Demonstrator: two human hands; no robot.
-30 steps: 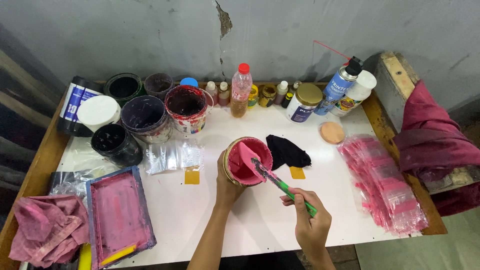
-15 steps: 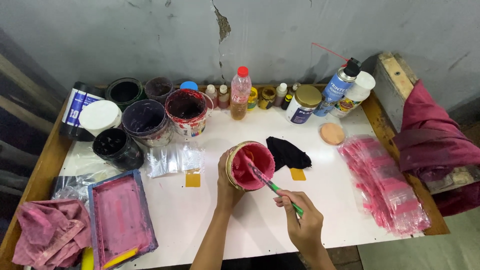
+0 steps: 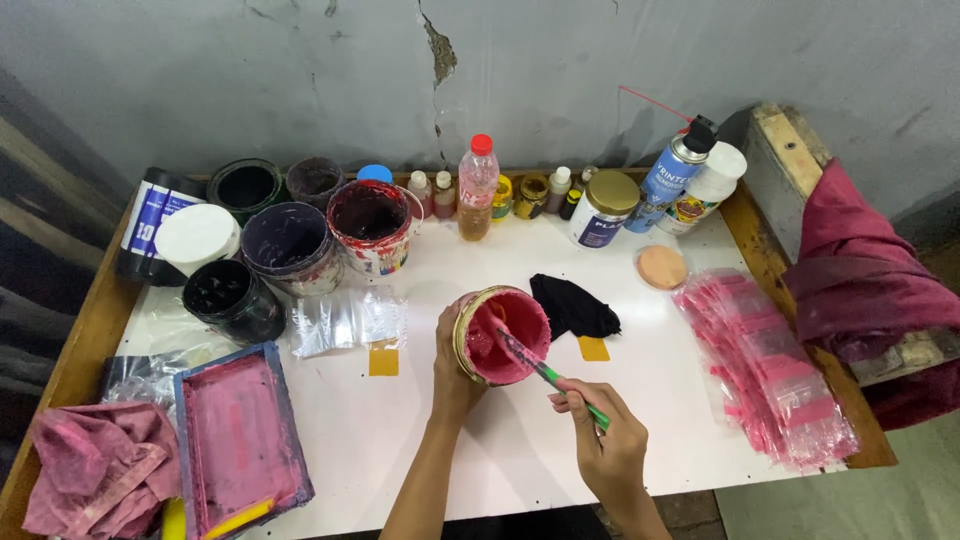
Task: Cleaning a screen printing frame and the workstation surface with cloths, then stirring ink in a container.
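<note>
My left hand (image 3: 452,366) grips the side of a small round pot of pink-red paint (image 3: 502,336), tilted toward me near the middle of the white table (image 3: 640,410). My right hand (image 3: 602,440) holds a green-handled stirring stick (image 3: 550,376) whose paint-coated end is dipped inside the pot. A black cloth (image 3: 572,306) lies just right of the pot. A small yellow tape square (image 3: 594,348) sits below the cloth and another yellow tape square (image 3: 383,359) left of my left hand.
Paint buckets (image 3: 370,222), dark jars (image 3: 232,298), small bottles (image 3: 478,186) and a spray can (image 3: 676,166) line the back. A pink-stained tray (image 3: 238,440) and pink rag (image 3: 95,480) lie front left. A stack of pink plastic bags (image 3: 765,370) is right; clear bags (image 3: 345,320) lie left of the pot.
The stick has gone from resting across the pot's rim to dipping deeper inside it. My right hand has shifted slightly left and closer to the pot, which stays in my left hand.
</note>
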